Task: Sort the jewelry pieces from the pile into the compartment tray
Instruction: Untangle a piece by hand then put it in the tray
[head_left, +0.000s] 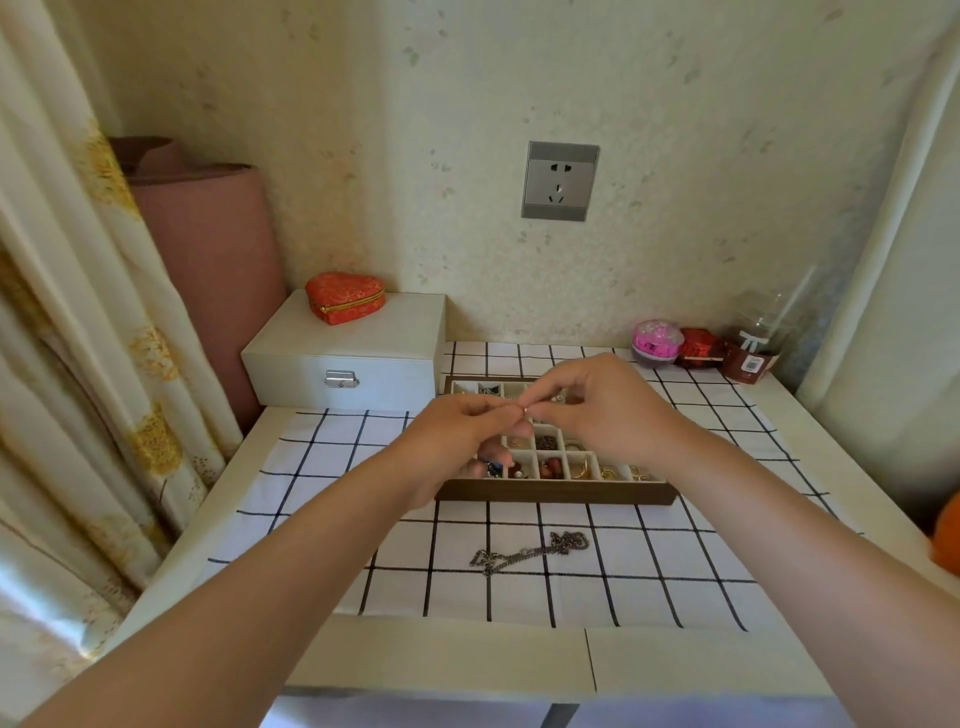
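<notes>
I look down at both hands, which meet above the compartment tray (556, 492). The left hand (457, 436) and the right hand (602, 405) hold one very small piece (526, 411) between them; the fingers of each hand are pressed together on it from either side. It shines a little like gold, but it is too small for me to say whether it is a ring or an earring.

The tray stands on the checked cloth (311, 467) that covers the tabletop (447, 660). Many of its compartments already hold things: red beads, gold hoops, a dark chain. On the cloth in front of the tray lies one dark necklace (530, 553), well apart from the hands. I see no other loose pieces, so I judge the sorting is near its end.

The step in hand seems to be fixing or checking the small piece before it goes in. The next move asks me to choose the compartment with similar pieces, lower the piece there and release it gently, because such a light thing can easily slip away.
</notes>
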